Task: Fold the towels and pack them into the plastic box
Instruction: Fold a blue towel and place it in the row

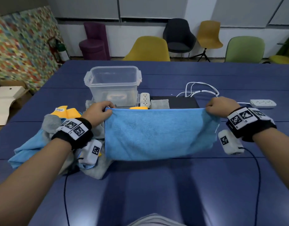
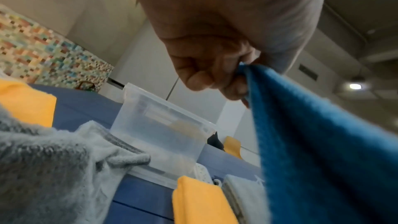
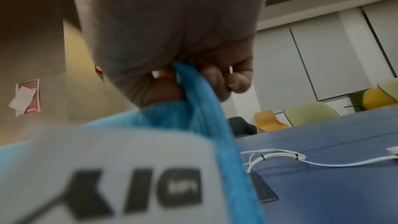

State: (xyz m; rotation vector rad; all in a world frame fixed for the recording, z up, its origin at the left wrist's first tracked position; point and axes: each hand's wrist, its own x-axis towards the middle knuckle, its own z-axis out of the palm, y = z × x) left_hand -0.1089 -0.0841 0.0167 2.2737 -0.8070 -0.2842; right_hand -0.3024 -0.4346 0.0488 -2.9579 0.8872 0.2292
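A light blue towel hangs stretched in the air above the blue table. My left hand pinches its top left corner, and my right hand pinches its top right corner. In the left wrist view the blue towel drops from my curled fingers; in the right wrist view the towel is gripped the same way. The clear plastic box stands open behind the towel, to the left. Folded yellow and grey towels lie just behind the towel's top edge.
A heap of grey, yellow and blue towels lies at the left under my forearm. Two white power strips, a coiled white cable and a black flat panel sit behind. Chairs line the far edge.
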